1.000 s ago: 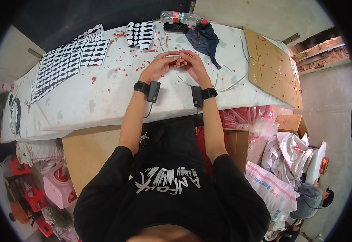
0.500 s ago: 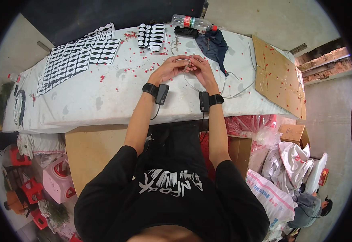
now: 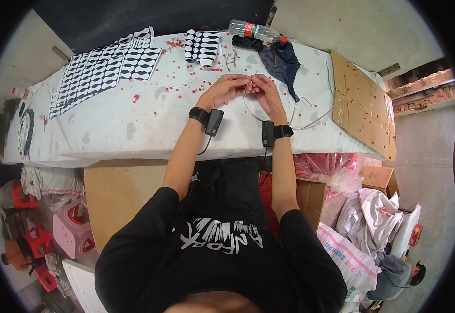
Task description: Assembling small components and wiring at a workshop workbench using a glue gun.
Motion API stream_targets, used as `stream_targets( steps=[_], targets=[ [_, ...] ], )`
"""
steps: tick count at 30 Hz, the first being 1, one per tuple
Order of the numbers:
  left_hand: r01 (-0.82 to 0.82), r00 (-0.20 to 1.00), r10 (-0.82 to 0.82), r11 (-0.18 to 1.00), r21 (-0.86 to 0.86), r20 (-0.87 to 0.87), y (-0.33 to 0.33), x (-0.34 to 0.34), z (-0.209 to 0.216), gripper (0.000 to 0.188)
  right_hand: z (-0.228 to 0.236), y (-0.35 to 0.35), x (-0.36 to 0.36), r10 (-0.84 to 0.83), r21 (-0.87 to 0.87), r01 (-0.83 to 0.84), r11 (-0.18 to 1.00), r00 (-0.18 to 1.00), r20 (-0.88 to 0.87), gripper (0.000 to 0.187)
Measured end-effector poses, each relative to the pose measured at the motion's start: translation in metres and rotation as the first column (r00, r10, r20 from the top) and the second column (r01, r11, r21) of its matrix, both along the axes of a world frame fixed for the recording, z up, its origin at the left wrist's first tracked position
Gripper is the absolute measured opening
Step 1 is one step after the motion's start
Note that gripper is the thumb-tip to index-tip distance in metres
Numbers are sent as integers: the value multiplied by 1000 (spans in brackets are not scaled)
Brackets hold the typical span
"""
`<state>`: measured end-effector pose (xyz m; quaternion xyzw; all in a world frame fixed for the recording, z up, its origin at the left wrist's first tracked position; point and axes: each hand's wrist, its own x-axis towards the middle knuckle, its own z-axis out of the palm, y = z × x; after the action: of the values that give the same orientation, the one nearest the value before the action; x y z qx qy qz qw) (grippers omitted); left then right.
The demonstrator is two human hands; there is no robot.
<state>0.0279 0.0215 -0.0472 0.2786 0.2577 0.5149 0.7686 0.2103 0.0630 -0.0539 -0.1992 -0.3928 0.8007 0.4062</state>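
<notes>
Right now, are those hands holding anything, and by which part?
A thin grey wire, it seems, pinched where the left hand and right hand meet, at the far end of its visible curve; the grip hides the exact spot.

A long surface (image 3: 160, 140) under a white sheet printed with grey hearts runs across the room, a smooth near-black panel (image 3: 149, 18) rising behind it beside a plain pale wall (image 3: 352, 21). At right, an oblong opening (image 3: 425, 99) shows brightly lit reddish brick above grey plaster (image 3: 428, 151); a pink plastic stool (image 3: 65, 235) and red plastic stools (image 3: 44, 274) stand at lower left.
</notes>
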Motion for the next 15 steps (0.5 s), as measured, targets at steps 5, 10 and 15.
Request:
stream_targets(
  steps=[5,10,15],
  targets=[
    [-7,1000,7,1000,16,-2,-2,2,2,23,-1,0,1,-11,-11,12,1000,1000,13,14],
    [-7,1000,8,999,54,-18,1,-1,-2,22,0,2,-1,-18,-13,18,1000,999,28,16],
    [12,1000,-13,999,50,11,2,-1,-4,21,1,1,-1,-22,-28,23,999,999,37,18]
  ],
)
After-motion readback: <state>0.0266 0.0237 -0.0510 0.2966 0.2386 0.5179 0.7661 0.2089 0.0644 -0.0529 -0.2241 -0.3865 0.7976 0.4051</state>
